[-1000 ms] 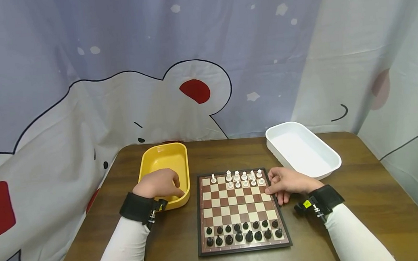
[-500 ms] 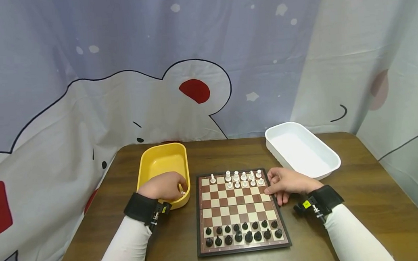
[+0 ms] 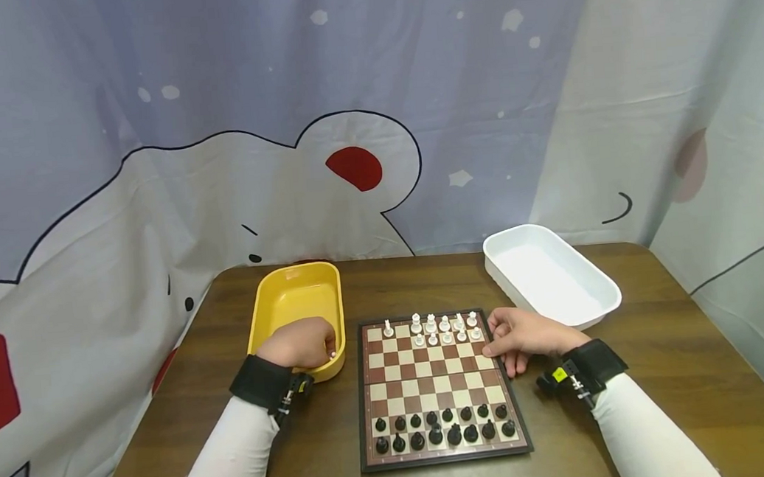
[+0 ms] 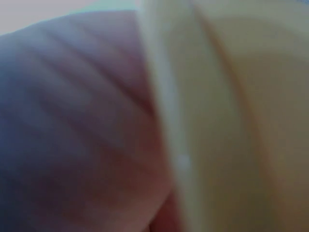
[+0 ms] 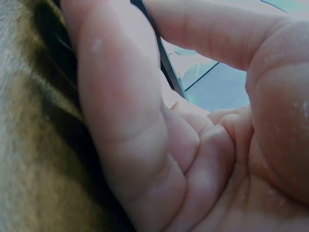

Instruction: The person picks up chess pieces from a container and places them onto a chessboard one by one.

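My left hand [image 3: 300,342] is inside the yellow tray [image 3: 260,306] near its right wall, fingers curled in a pinch. A small white bit, seemingly a white chess piece [image 3: 332,355], shows at its fingertips; the rest is hidden. The left wrist view is blurred, mostly palm and tray rim [image 4: 169,125]. With my right hand [image 3: 528,334] I grip the right edge of the chessboard [image 3: 425,372], thumb on top. White chess pieces [image 3: 431,324] stand in the far two rows, with gaps toward the left. Two rows of black chess pieces [image 3: 436,434] stand on the near side.
A white tray [image 3: 551,275] stands at the back right, just beyond my right hand. The brown wooden table [image 3: 317,450] carries everything, and a printed curtain [image 3: 272,194] hangs along its far edge.
My left hand has shifted slightly right within the yellow tray, and its fingers have drawn together, with a white bit now at the fingertips. The right hand stays on the chessboard's edge.
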{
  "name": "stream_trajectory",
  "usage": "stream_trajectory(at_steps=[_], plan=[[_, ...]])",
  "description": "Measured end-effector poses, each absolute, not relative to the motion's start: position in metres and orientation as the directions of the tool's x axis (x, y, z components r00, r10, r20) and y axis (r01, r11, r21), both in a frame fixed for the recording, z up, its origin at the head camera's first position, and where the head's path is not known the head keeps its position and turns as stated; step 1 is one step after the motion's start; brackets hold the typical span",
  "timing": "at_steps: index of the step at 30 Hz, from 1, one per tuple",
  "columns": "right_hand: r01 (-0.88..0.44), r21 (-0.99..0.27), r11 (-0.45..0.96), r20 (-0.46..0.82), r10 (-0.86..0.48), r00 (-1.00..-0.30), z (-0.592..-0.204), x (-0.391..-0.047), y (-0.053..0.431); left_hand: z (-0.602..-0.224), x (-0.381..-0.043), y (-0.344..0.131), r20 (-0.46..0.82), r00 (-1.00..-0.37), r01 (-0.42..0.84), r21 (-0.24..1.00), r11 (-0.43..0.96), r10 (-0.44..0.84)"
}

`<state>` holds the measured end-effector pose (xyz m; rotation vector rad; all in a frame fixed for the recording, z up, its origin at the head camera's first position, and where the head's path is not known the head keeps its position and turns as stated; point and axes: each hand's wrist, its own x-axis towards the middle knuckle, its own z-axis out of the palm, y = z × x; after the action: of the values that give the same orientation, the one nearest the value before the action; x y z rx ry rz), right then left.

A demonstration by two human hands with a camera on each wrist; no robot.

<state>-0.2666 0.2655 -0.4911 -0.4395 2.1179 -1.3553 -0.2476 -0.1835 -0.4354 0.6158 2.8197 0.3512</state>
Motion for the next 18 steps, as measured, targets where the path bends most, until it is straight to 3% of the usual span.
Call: stream_trajectory(at_steps=[10,18], plan=[[0.038,-0.903,0.428,-0.296,-0.555,-0.777,-0.492,-0.267,0.265,-0.467,-0.273,-0.202,-0.168,-0.881,0.386,0.282,0.878,0.442],[0.017,-0.898,0.440,-0.287,-0.554,-0.782,-0.493,-0.267,0.267,-0.436,-0.252,-0.193,-0.185,-0.880,0.364,0.329,0.871,0.437]])
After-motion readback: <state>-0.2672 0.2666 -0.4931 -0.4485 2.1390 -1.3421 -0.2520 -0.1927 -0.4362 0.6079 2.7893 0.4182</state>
